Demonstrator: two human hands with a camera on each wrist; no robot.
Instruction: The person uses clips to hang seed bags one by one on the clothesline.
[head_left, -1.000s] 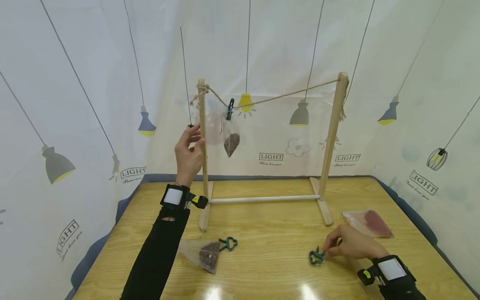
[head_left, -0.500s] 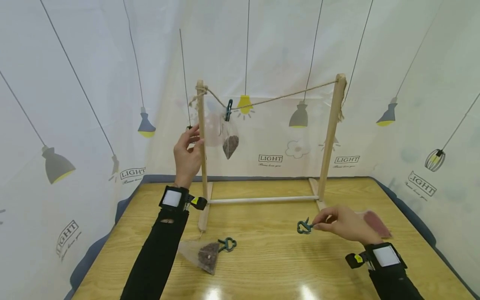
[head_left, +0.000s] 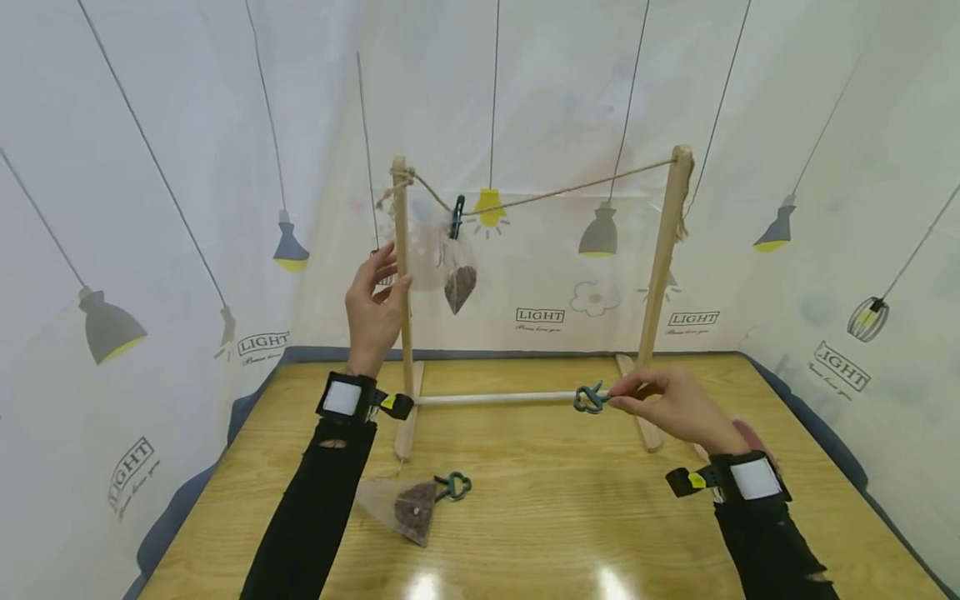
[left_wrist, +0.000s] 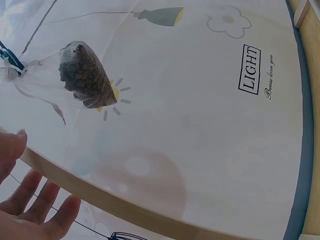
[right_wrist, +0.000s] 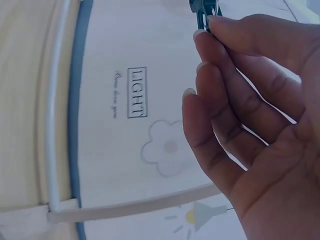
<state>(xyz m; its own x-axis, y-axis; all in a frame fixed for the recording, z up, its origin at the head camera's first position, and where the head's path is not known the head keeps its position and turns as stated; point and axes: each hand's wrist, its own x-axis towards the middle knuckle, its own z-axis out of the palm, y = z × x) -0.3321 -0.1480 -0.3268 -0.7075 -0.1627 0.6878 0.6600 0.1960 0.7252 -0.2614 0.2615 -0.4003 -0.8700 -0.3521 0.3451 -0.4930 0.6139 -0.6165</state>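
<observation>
The left hand lightly holds the wooden left post between thumb and fingers; near its foot a sheer bag lies on the table beside a green clip; a second bag hangs pegged from the cord; the teal clip, before the white bar, is pinched by the right hand.

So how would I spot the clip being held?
Find the wooden frame on the table. By its right post in the head view, the right hand pinches a teal clip. It alone is held: another clip is on the rope, a third lies by a pouch.
</observation>
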